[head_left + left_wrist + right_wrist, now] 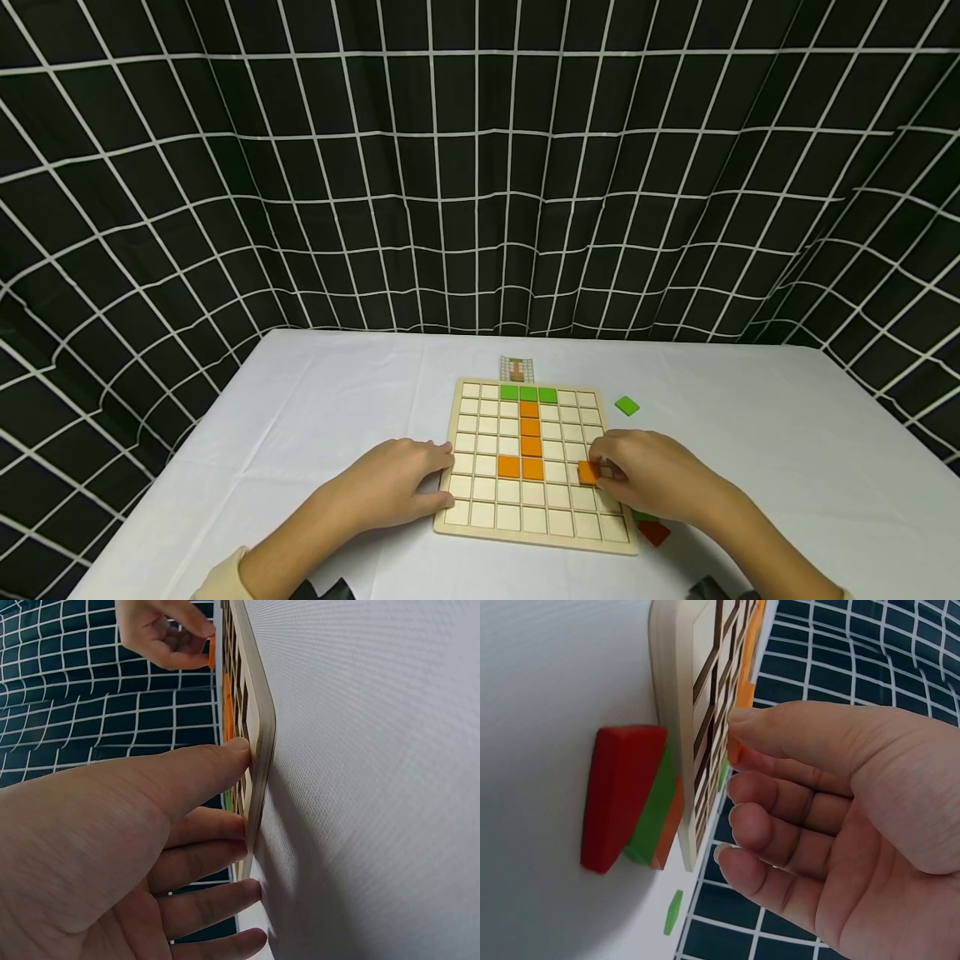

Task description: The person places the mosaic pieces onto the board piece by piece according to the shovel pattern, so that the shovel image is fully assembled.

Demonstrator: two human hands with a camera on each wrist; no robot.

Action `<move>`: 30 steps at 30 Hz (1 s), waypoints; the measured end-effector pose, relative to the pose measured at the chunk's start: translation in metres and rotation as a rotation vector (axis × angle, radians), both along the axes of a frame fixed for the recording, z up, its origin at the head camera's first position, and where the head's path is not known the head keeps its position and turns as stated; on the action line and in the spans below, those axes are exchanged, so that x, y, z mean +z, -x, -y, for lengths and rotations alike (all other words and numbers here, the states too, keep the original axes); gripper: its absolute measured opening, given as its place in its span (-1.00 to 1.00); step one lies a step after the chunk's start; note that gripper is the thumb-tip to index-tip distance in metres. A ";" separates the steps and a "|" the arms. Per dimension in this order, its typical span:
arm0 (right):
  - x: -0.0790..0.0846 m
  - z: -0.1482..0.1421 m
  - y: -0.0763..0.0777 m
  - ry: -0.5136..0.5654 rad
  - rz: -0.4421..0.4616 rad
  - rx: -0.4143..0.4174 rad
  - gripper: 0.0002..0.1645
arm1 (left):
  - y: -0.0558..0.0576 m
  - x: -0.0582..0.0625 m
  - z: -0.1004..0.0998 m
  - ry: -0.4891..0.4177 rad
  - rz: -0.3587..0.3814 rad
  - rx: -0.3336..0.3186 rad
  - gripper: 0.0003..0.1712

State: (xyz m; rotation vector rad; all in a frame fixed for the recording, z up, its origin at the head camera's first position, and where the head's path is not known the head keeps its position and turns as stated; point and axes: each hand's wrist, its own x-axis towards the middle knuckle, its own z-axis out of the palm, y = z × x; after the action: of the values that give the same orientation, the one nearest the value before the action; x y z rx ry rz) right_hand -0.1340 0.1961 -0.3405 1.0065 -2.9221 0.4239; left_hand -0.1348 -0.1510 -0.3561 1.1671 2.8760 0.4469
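Note:
A wooden grid board (pixel 495 529) lies on the white table. Three green tiles (pixel 528 394) fill part of its top row, with a column of orange tiles (pixel 531 427) below them and one more orange tile (pixel 508 467) left of the column's foot. Between thumb and forefinger, my right hand (pixel 652 471) pinches an orange square tile (pixel 588 472) over the board's right side; in the right wrist view its other fingers are curled. My left hand (pixel 397 479) rests at the board's left edge, its thumb and fairly straight fingers (pixel 206 907) along the wooden rim (pixel 262 735).
Behind the board lies a small printed pattern card (pixel 517 368). One loose green tile (pixel 627 406) is to the board's right. A red tile (pixel 622 799), a green tile (pixel 652 814) and an orange tile (pixel 669 829) lie together by the right edge. A black gridded curtain (pixel 480 167) hangs behind.

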 end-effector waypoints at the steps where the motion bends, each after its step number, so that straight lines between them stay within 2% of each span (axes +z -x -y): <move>1: 0.000 0.001 0.000 -0.002 0.002 -0.003 -0.79 | 0.000 0.000 0.000 -0.001 -0.004 -0.002 -0.75; 17: 0.000 0.012 0.003 -0.017 0.019 -0.006 -0.81 | -0.002 0.001 -0.001 0.000 0.006 0.009 -0.73; 30: -0.003 0.017 0.006 -0.011 -0.002 0.037 -0.80 | 0.000 -0.001 0.000 -0.004 0.001 0.003 -0.77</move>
State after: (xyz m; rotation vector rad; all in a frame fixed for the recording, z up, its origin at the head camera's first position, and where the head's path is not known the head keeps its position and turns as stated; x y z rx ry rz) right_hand -0.1400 0.1792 -0.3430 1.0634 -2.9111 0.4083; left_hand -0.1349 -0.1511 -0.3570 1.1630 2.8777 0.4538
